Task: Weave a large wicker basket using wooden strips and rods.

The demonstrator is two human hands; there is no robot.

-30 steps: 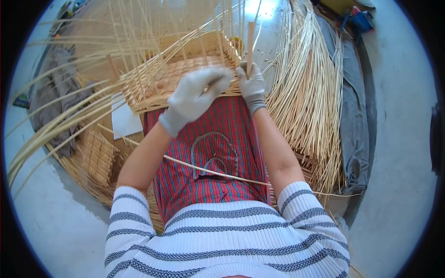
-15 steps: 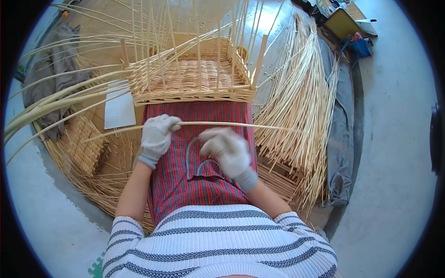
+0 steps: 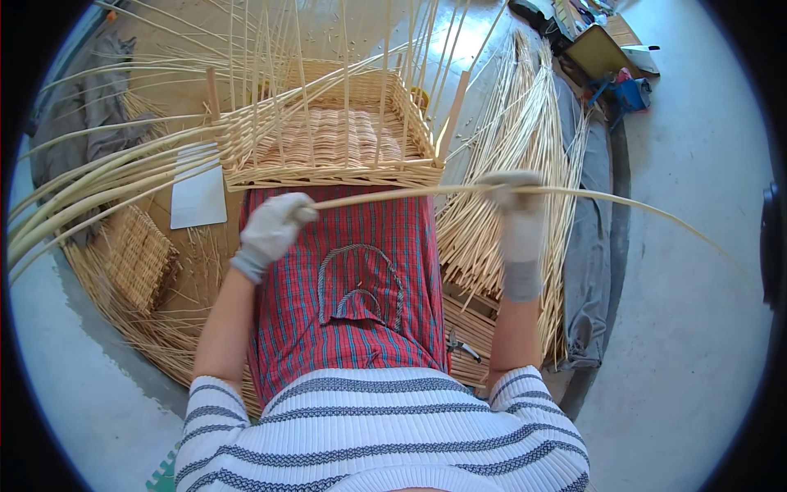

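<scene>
A long pale willow rod (image 3: pixel 393 194) stretches across in front of me, its far part bending down to the right. My left hand (image 3: pixel 274 228), in a light work glove, is closed on its left end. My right hand (image 3: pixel 518 209), gloved too and blurred by motion, is closed round the rod farther along. Just beyond the rod is a rectangular woven basket (image 3: pixel 328 175), with thin upright stakes and a wooden post (image 3: pixel 452 116) at its near right corner. Several loose rods (image 3: pixel 106 176) fan out leftward from the basket's left side.
A large bundle of rods (image 3: pixel 516 148) lies at the right on grey cloth (image 3: pixel 592 246). Pliers-like cutters (image 3: pixel 464 348) rest by my right thigh. On the left are a woven panel (image 3: pixel 135 258) and a white sheet (image 3: pixel 198 201). A red striped apron (image 3: pixel 344 271) covers my lap.
My right hand has swung from above my lap out to the right and up, onto the rod. The rod's right part has risen and now reaches farther right; the left hand moved little.
</scene>
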